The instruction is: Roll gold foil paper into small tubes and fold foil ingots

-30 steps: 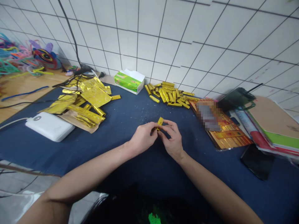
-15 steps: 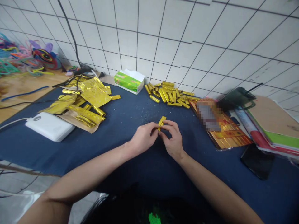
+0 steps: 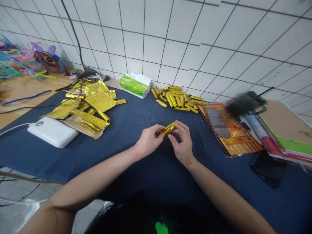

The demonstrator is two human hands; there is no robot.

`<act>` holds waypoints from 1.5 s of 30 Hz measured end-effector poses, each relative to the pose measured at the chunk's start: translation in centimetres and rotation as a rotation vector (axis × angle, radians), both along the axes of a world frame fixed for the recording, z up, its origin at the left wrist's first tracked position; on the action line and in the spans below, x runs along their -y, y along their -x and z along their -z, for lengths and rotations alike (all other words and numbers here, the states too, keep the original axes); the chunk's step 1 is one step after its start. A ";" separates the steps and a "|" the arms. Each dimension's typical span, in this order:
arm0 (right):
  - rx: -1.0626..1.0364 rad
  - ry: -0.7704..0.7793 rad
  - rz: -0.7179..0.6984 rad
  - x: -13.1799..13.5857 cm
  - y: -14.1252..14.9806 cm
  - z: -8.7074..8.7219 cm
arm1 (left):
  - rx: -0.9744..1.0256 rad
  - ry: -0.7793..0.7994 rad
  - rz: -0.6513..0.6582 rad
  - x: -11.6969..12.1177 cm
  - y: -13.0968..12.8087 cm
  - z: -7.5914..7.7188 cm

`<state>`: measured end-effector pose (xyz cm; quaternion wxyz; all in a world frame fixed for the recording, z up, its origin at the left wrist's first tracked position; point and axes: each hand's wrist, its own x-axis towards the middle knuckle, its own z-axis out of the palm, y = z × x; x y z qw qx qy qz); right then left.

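A small folded strip of gold foil paper (image 3: pixel 167 129) is held up between both hands over the dark blue cloth (image 3: pixel 146 175). My left hand (image 3: pixel 149 139) pinches its lower left end between thumb and fingers. At the upper right end, the curled fingers of my right hand (image 3: pixel 183 143) grip the strip, its thumb a little below. Beyond the hands, against the wall, lies a pile of folded gold pieces (image 3: pixel 179 99). Larger gold foil sheets (image 3: pixel 100 99) are heaped to the left, some folded into strips.
A white power bank (image 3: pixel 52 132) with a cable lies at left. At the back stands a green tissue box (image 3: pixel 135 85). On the right are a packet of orange-gold paper (image 3: pixel 240 143), a dark mug (image 3: pixel 246 103), a black phone (image 3: pixel 269 168) and stacked folders (image 3: pixel 289 126).
The gold strip has tilted from nearly upright to a flatter slant. My right fingers have moved up around its far end, and the right thumb has come away from the left hand.
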<state>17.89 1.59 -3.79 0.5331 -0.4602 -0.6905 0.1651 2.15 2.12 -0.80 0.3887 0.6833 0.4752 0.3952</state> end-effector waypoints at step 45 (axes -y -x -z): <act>-0.105 0.308 -0.137 0.6 0.0 -0.2 | 0.381 0.321 0.099 -1.3 0.6 -0.2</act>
